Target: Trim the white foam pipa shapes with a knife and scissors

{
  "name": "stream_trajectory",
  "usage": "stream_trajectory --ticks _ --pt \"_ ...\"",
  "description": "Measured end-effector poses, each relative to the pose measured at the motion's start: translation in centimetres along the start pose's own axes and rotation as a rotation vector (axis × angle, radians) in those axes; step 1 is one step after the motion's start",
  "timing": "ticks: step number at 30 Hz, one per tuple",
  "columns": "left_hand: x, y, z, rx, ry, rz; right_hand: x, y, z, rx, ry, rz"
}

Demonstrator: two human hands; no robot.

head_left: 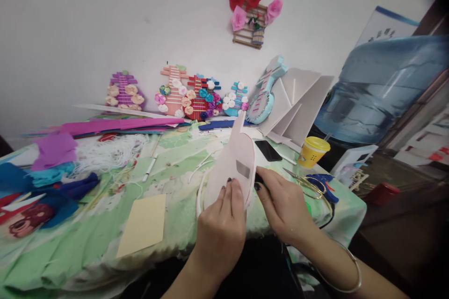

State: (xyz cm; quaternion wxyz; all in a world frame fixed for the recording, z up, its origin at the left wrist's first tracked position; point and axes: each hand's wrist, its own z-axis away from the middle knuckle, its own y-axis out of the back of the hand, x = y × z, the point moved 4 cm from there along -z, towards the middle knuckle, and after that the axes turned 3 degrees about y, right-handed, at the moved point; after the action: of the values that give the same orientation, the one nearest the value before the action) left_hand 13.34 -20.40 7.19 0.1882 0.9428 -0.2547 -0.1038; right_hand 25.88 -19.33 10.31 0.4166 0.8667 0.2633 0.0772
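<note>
A white lute-shaped board (pixel 229 166) with a long narrow neck stands tilted above the table's front edge. A grey rectangle marks its face, and a thin reddish line runs along its right rim. My left hand (pixel 224 217) grips the board low down, fingers laid over its face. At the right rim, my right hand (pixel 280 198) is closed in a pinch, thumb and forefinger close to the edge. Something dark shows between those fingers, too small to name. A white curved strip (pixel 199 194) shows behind the board's left side.
Gold-handled scissors (pixel 312 186), a blue tool (pixel 324 187), a phone (pixel 268 150) and a yellow cup (pixel 313 152) lie to the right. On the left are yellow paper (pixel 143 224), a white pen (pixel 149 169) and white cord (pixel 108 154). Decorated instruments (pixel 199 98) line the wall.
</note>
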Motion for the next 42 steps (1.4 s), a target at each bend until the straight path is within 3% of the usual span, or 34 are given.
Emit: stream_trajectory --ticks 7,13,22,27,34,42 --pt "0.0 0.8 -2.1 -0.069 0.235 0.034 -1.3 0.1 0.1 -0.001 0.083 0.022" --pt "0.4 0.5 -2.9 -0.003 0.162 -0.16 -1.9 0.1 -0.1 0.015 0.078 0.071" --pt "-0.5 0.7 -2.1 -0.02 0.154 -0.093 -1.4 0.1 0.5 -0.007 0.054 0.128" --pt "0.2 0.7 -2.1 0.025 0.129 -0.115 -1.2 0.2 0.9 -0.006 0.041 0.122" --pt "0.6 0.6 -1.8 -0.01 0.09 -0.096 -1.7 0.3 0.5 0.004 0.078 0.161" --pt "0.3 0.5 -1.3 0.022 0.092 -0.01 -0.2 0.5 1.0 0.006 0.057 0.153"
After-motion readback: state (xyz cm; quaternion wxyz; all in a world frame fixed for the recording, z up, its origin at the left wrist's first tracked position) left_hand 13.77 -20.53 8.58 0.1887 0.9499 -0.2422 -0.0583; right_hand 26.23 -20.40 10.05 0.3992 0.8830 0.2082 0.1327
